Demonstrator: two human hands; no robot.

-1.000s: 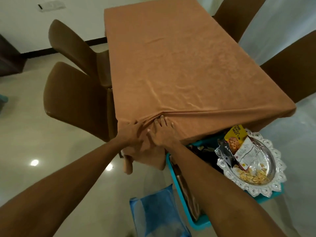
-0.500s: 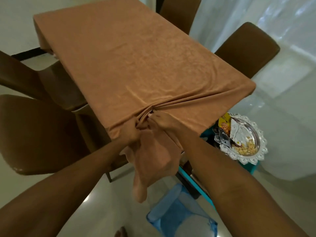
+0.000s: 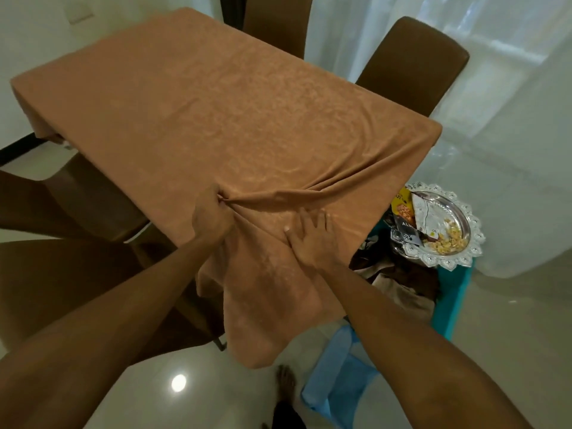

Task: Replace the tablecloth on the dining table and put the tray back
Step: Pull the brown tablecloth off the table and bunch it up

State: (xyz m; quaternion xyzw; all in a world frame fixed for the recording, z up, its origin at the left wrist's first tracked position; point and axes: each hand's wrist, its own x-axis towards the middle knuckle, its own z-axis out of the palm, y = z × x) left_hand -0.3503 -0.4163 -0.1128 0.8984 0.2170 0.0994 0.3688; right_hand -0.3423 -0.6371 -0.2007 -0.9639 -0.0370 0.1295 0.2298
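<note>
An orange-brown tablecloth (image 3: 216, 113) covers the dining table, with a loose flap hanging off the near corner. My left hand (image 3: 211, 216) grips a bunched fold of the cloth at the near edge, and creases run from it toward the right corner. My right hand (image 3: 311, 238) lies flat on the cloth just right of the fold, fingers spread. The silver tray (image 3: 458, 258) with a scalloped rim holds snack packets and loose nuts. It sits on a teal basket (image 3: 455, 298) to the right of the table.
Brown chairs stand on the left (image 3: 46, 274) and at the far right (image 3: 411, 63). A blue plastic stool (image 3: 337, 388) is on the glossy floor by my foot (image 3: 286, 382). White curtains (image 3: 510, 119) hang on the right. Dark cloth fills the basket.
My right hand has let go of the bunched fold, moved right and flattened on the cloth. My left hand keeps its grip. The view has swung left around the near corner.
</note>
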